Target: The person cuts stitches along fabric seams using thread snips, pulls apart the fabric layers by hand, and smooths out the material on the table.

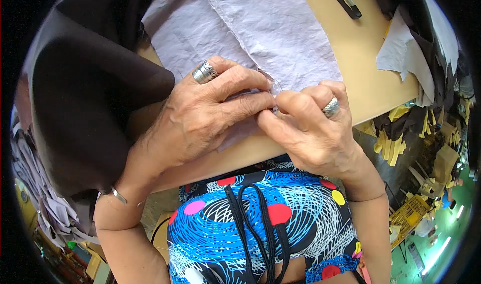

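A pale lavender-grey fabric piece (290, 28) lies on the table, with a frayed seam running down its middle toward me. My left hand (200, 108), wearing a wide silver ring, has its fingers closed on the fabric at the seam's near end. Right beside it, the thumb and fingers of my right hand (313, 123) pinch the same spot, and a textured silver ring sits on one finger. The fingertips of both hands nearly meet. Whatever fine thread or edge lies between them is hidden by the fingers.
Dark brown cloth (85, 93) is heaped at the left, beside my left forearm. A slim black tool (343, 1) rests on the tan tabletop (371, 91). Grey scraps (403, 48) hang at the right edge. Below are yellow scraps (391, 146) and a yellow crate (408, 216).
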Demonstrator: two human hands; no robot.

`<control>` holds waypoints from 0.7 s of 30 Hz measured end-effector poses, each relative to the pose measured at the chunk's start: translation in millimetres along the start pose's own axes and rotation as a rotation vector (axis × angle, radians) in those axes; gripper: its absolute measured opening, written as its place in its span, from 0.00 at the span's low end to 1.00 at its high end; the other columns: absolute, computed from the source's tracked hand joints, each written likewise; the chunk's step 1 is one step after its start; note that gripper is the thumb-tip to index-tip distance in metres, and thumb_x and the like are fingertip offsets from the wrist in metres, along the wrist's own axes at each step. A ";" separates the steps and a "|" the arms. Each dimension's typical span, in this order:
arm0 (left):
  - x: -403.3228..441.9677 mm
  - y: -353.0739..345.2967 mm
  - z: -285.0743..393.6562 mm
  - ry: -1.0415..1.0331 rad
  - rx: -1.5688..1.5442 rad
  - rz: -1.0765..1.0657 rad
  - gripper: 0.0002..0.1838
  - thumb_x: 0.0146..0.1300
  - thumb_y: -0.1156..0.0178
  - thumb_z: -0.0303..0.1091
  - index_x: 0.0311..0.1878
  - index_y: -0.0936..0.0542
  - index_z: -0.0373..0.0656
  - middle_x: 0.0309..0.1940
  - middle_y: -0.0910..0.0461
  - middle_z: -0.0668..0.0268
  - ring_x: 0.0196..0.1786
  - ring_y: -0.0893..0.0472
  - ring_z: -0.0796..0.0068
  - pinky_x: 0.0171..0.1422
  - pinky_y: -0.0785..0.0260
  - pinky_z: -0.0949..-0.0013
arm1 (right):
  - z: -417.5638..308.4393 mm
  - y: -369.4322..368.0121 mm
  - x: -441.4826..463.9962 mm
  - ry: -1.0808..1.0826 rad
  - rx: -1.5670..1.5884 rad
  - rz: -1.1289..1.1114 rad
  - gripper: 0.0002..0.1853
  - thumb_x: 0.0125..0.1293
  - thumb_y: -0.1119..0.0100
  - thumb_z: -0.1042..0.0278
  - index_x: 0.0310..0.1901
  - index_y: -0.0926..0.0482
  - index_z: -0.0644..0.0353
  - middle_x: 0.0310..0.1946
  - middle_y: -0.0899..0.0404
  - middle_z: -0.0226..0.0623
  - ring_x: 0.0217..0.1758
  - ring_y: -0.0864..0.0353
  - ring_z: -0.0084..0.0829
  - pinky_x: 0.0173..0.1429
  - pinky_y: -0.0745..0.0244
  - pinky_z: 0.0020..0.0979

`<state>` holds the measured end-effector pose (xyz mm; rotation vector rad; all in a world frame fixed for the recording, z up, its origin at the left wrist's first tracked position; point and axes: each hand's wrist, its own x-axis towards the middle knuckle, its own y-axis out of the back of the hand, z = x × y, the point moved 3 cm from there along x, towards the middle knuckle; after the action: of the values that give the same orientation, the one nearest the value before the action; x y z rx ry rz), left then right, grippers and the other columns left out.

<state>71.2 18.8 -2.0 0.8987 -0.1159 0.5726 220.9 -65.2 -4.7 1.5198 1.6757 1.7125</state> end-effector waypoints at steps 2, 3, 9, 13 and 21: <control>0.8 0.6 0.5 0.001 0.000 0.000 0.16 0.46 0.37 0.24 0.43 0.17 0.40 0.43 0.21 0.62 0.43 0.20 0.61 0.45 0.27 0.64 | -4.0 -1.5 3.2 0.030 -0.089 0.023 0.08 0.49 0.43 0.61 0.33 0.22 0.49 0.38 0.26 0.24 0.36 0.28 0.23 0.49 0.39 0.38; 1.7 1.8 1.1 -0.002 0.003 -0.003 0.16 0.46 0.37 0.25 0.43 0.17 0.40 0.43 0.21 0.62 0.43 0.20 0.61 0.45 0.27 0.64 | -5.4 -1.7 4.1 0.044 -0.134 0.034 0.08 0.50 0.44 0.61 0.32 0.22 0.49 0.39 0.26 0.23 0.36 0.28 0.22 0.48 0.39 0.38; 0.5 2.4 0.9 -0.018 0.020 -0.018 0.16 0.46 0.37 0.25 0.43 0.17 0.41 0.43 0.21 0.62 0.44 0.20 0.62 0.46 0.28 0.64 | -0.4 8.3 5.4 0.054 -0.054 0.058 0.05 0.46 0.41 0.63 0.26 0.25 0.50 0.40 0.25 0.24 0.36 0.28 0.24 0.49 0.39 0.39; -1.1 2.4 2.7 -0.036 0.017 -0.011 0.16 0.47 0.36 0.25 0.43 0.16 0.43 0.43 0.21 0.62 0.44 0.20 0.62 0.48 0.28 0.64 | 13.5 16.6 -1.6 -0.089 0.129 0.009 0.06 0.45 0.40 0.68 0.27 0.24 0.54 0.38 0.24 0.30 0.35 0.26 0.28 0.48 0.38 0.38; -3.7 3.2 4.8 -0.061 0.085 -0.032 0.20 0.44 0.33 0.28 0.45 0.16 0.46 0.44 0.21 0.63 0.44 0.20 0.62 0.48 0.27 0.64 | 18.5 10.8 -2.6 -0.154 0.316 0.123 0.16 0.40 0.39 0.77 0.36 0.21 0.59 0.39 0.25 0.34 0.35 0.25 0.34 0.44 0.35 0.36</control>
<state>67.1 15.2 2.1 0.9994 -0.1326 0.5238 241.6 -60.2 -1.1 1.8778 1.8717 1.3900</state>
